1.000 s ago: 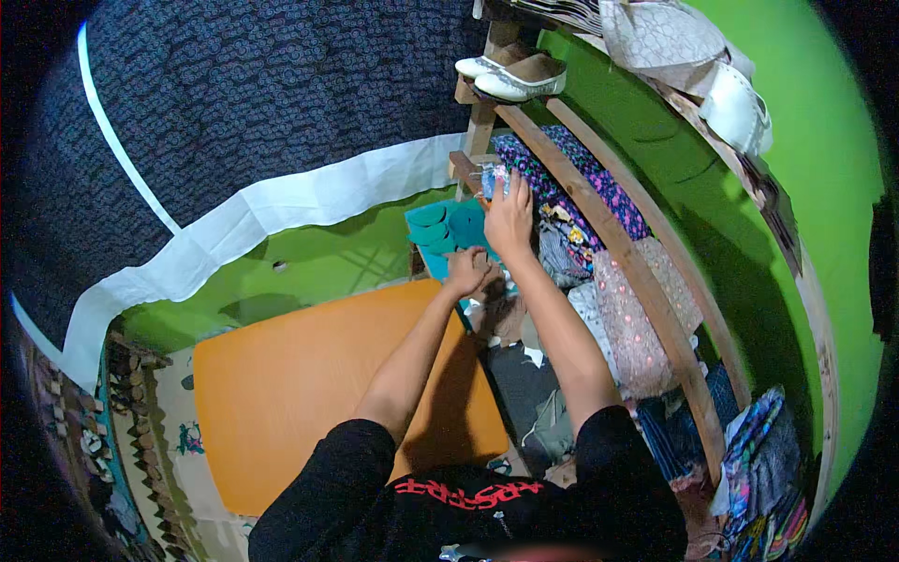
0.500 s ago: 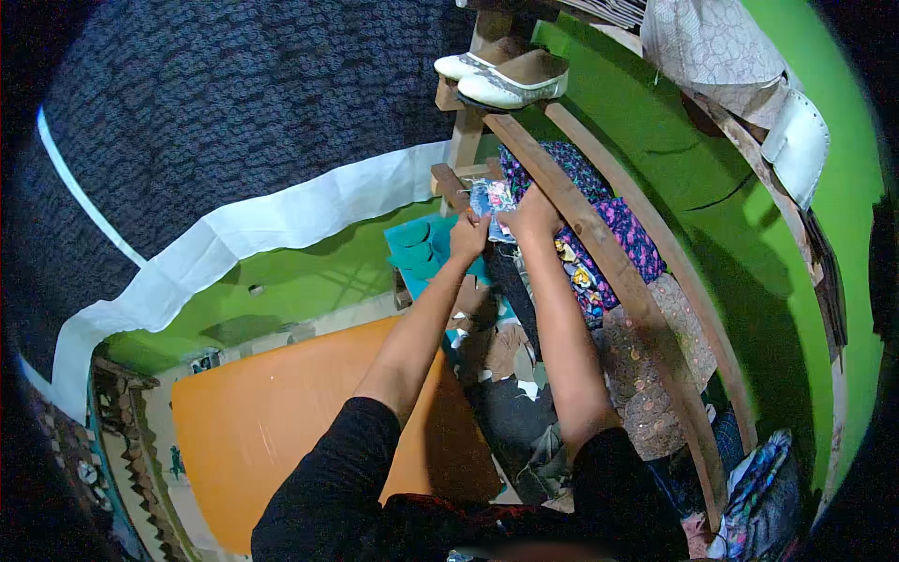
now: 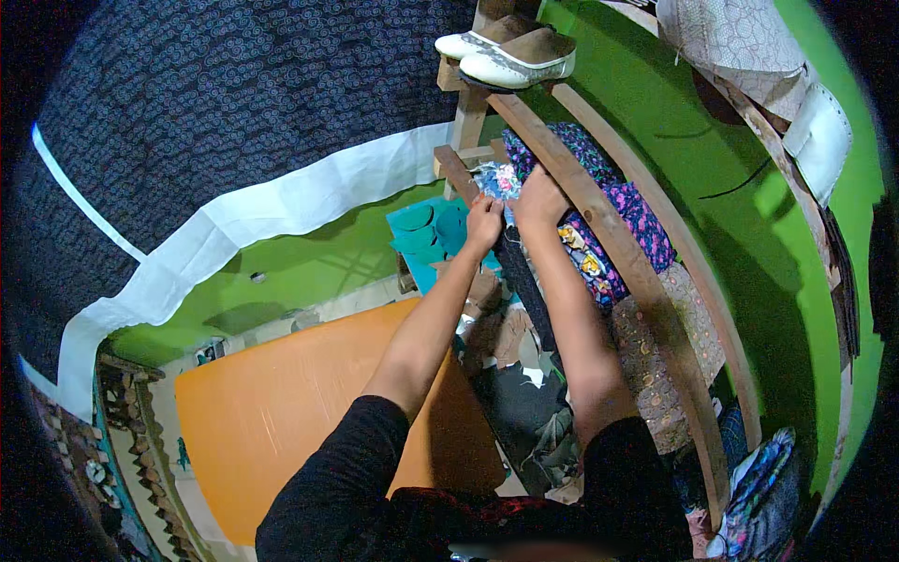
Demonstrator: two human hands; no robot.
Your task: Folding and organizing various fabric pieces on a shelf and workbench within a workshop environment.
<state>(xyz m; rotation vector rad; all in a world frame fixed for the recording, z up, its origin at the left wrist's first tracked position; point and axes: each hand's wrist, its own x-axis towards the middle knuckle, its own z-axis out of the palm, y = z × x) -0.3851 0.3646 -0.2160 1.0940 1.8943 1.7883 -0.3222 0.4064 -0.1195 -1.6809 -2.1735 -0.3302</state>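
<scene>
My left hand (image 3: 484,223) and my right hand (image 3: 540,199) are close together, both with bent, closed fingers. Between and just beyond them shows a light blue floral cloth (image 3: 498,178), with a loose, frayed edge. Each hand appears to grip it, though the fingertips are partly hidden. The right hand is beside a wooden rail (image 3: 599,225), next to a dark floral fabric (image 3: 571,150) on the rack. A dark strip of cloth (image 3: 524,281) hangs down below the hands.
White shoes (image 3: 517,67) stand atop the rack post. Teal sheets with cut curves (image 3: 431,229) lie left of the hands. Fabric scraps (image 3: 510,342) pile up below, beside an orange board (image 3: 309,403). A sequined cloth (image 3: 665,356) lies between rails. A dark patterned curtain (image 3: 281,112) hangs left.
The view has shifted slightly. My left hand has moved a little to the right, and less of the light blue floral cloth shows between my hands.
</scene>
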